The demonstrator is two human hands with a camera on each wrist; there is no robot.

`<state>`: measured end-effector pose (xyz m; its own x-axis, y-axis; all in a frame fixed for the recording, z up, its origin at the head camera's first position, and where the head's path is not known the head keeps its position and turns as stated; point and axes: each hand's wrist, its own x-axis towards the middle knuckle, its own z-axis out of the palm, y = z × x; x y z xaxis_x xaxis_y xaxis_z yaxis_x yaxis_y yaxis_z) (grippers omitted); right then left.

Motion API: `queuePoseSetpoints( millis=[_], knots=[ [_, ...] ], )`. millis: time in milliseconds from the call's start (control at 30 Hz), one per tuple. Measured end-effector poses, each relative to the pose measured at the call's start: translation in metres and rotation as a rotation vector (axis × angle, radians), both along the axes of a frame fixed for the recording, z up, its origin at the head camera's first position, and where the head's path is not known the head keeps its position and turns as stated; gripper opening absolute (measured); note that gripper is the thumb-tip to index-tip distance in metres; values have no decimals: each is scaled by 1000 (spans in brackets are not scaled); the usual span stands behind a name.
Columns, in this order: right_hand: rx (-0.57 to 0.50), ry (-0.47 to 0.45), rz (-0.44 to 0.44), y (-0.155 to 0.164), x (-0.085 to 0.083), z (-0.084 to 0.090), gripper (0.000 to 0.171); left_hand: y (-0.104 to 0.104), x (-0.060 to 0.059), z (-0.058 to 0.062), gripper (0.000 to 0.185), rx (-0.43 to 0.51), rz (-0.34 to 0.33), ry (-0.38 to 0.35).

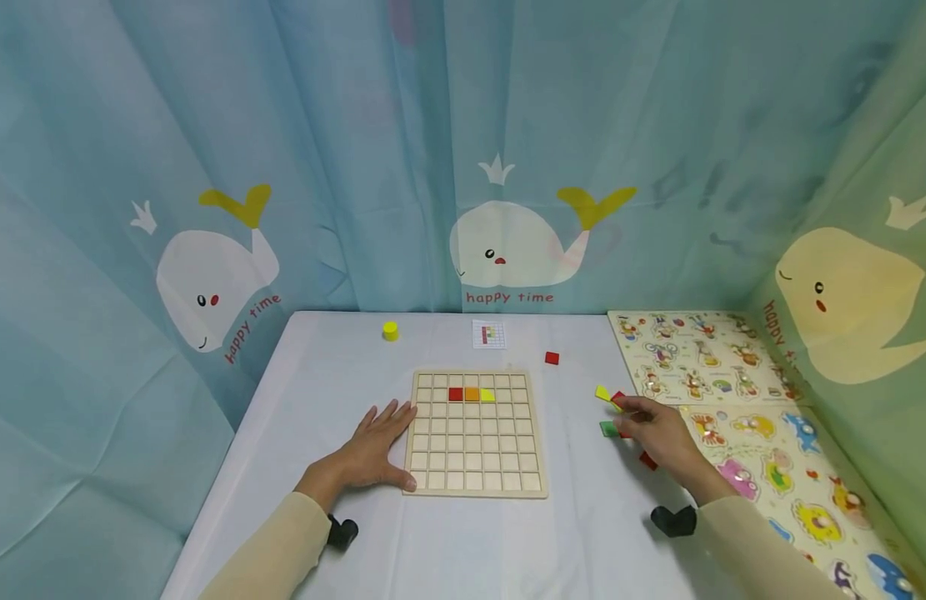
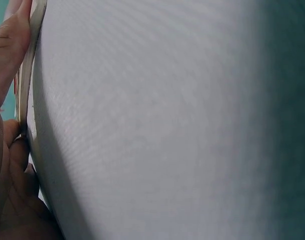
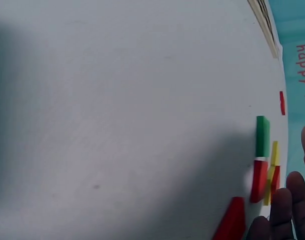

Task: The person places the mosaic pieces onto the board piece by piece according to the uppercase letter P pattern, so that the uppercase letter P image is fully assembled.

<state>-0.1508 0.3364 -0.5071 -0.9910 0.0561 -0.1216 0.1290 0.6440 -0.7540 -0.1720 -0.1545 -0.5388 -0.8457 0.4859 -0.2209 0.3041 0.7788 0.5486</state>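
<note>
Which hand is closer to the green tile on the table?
The right. The right hand hovers right beside the green tile, its fingers almost over it. The left hand lies flat on the far side of the wooden grid board, touching its left edge.

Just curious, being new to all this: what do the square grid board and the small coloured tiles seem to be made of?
The pale square grid board looks like unpainted light wood, matte. The small coloured square tiles look like painted wood or plastic; their flat, even colour leaves it open.
</note>
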Motion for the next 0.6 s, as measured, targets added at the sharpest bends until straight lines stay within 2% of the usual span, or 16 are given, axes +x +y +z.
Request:
queuePoseSetpoints(
  millis=[267, 433, 600],
  knots=[
    [-3, 1, 52, 3, 2, -6, 43, -1, 0, -1, 131, 10, -4, 3],
    [62, 22, -20, 8, -4, -5, 45, -1, 0, 0, 131, 8, -4, 3],
    [119, -11, -91, 5, -12, -8, 55, 0, 0, -1, 131, 0, 0, -1]
  ],
)
